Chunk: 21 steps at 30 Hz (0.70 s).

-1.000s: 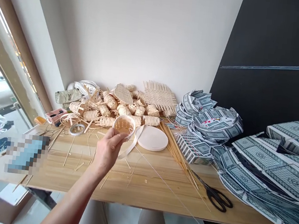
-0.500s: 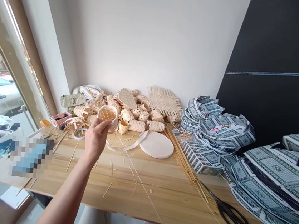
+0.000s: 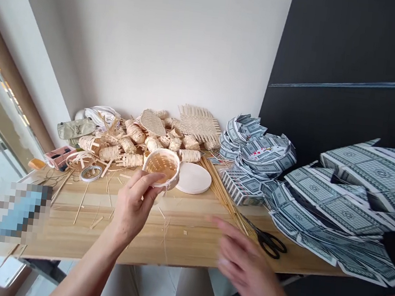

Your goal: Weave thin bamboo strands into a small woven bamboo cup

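Note:
My left hand (image 3: 136,203) pinches the rim of a small woven bamboo basket (image 3: 161,165), tilted so that its opening faces me. A pale band runs around its rim. A thin thread (image 3: 165,244) hangs below the basket over the table. My right hand (image 3: 239,252) is over the front of the table, to the right of the basket and just left of the black scissors (image 3: 272,244). Motion smears its fingers; the index finger seems to point left, and whether it grips anything is unclear. Behind the basket lies a flat roll of white band (image 3: 194,178).
Woven birch-coloured tubes (image 3: 135,133) are heaped by the wall with a flat woven mat (image 3: 200,124). Bamboo sticks (image 3: 223,191) lie right of the roll. Folded playing-card constructions (image 3: 334,201) fill the right side. At left are a tape ring (image 3: 91,173) and a pink box (image 3: 59,156).
The view has turned right. My left hand has brought the basket lower and closer. My right hand has come into view, and the thread that was taut now hangs slack.

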Tool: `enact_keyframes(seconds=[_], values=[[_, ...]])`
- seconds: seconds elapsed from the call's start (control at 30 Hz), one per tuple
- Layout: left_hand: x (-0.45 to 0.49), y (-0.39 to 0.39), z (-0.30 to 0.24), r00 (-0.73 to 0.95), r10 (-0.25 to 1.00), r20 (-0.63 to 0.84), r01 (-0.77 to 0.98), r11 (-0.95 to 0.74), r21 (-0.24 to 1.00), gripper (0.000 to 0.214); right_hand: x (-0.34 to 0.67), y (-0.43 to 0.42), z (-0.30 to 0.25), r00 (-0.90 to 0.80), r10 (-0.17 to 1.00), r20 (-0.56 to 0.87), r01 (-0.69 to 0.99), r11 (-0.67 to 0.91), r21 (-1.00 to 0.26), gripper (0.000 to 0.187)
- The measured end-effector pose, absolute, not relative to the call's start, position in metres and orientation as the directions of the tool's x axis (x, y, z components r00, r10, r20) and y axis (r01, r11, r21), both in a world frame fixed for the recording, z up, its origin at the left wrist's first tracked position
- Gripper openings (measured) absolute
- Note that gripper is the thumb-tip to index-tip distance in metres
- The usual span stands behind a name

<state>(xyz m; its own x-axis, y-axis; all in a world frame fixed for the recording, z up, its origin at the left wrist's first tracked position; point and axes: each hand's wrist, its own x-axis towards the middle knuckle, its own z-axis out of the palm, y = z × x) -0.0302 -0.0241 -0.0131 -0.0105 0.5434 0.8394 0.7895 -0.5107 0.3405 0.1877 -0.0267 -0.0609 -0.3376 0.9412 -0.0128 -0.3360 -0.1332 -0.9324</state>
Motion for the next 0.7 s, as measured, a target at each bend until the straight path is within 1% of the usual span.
enact_keyframes(seconds=[0.07,0.1,0.17,0.2,0.23,0.33,0.4,0.5,0.57,0.63,0.67,0.7], values=[[-0.025,-0.028,-0.013,0.008,0.562,0.827,0.783,-0.518,0.344,0.017,0.159,-0.019,-0.054,-0.524,0.851,-0.041,-0.378,-0.275,-0.884,0.045],[-0.023,-0.030,-0.014,0.011,0.569,0.822,0.781,-0.519,0.349,0.017,0.145,-0.017,-0.050,-0.601,0.798,-0.035,-0.386,-0.328,-0.862,0.047],[-0.024,-0.032,-0.016,0.009,0.584,0.812,0.774,-0.518,0.364,0.017,0.123,-0.018,-0.046,-0.678,0.735,-0.004,-0.386,-0.360,-0.849,0.040],[-0.025,-0.032,-0.017,0.005,0.588,0.809,0.770,-0.518,0.372,0.016,0.116,-0.020,-0.045,-0.684,0.729,0.010,-0.388,-0.352,-0.852,0.034],[-0.026,-0.031,-0.019,-0.001,0.593,0.805,0.765,-0.518,0.382,0.016,0.113,-0.022,-0.046,-0.666,0.745,0.029,-0.399,-0.323,-0.858,0.034],[-0.029,-0.028,-0.025,-0.017,0.619,0.785,0.730,-0.529,0.433,0.014,0.116,-0.031,-0.053,-0.519,0.848,0.107,-0.426,-0.148,-0.892,0.048],[-0.029,-0.025,-0.030,-0.037,0.642,0.766,0.686,-0.541,0.487,0.011,0.122,-0.033,-0.059,-0.435,0.886,0.161,-0.384,-0.022,-0.923,0.049],[-0.029,-0.018,-0.038,-0.114,0.696,0.709,0.574,-0.537,0.619,0.007,0.130,-0.031,-0.064,-0.421,0.885,0.200,-0.225,0.112,-0.968,0.047],[-0.030,-0.014,-0.041,-0.172,0.751,0.637,0.457,-0.512,0.727,0.009,0.134,-0.026,-0.064,-0.419,0.885,0.204,-0.089,0.184,-0.979,0.043],[-0.033,-0.013,-0.041,-0.210,0.810,0.547,0.303,-0.478,0.824,0.013,0.141,-0.021,-0.061,-0.356,0.904,0.235,0.080,0.280,-0.957,0.031],[-0.035,-0.013,-0.041,-0.219,0.839,0.497,0.228,-0.452,0.863,0.016,0.145,-0.019,-0.058,-0.302,0.914,0.272,0.168,0.331,-0.928,0.024],[-0.036,-0.013,-0.041,-0.223,0.865,0.449,0.158,-0.422,0.892,0.018,0.149,-0.018,-0.055,-0.244,0.915,0.321,0.248,0.378,-0.892,0.023]])
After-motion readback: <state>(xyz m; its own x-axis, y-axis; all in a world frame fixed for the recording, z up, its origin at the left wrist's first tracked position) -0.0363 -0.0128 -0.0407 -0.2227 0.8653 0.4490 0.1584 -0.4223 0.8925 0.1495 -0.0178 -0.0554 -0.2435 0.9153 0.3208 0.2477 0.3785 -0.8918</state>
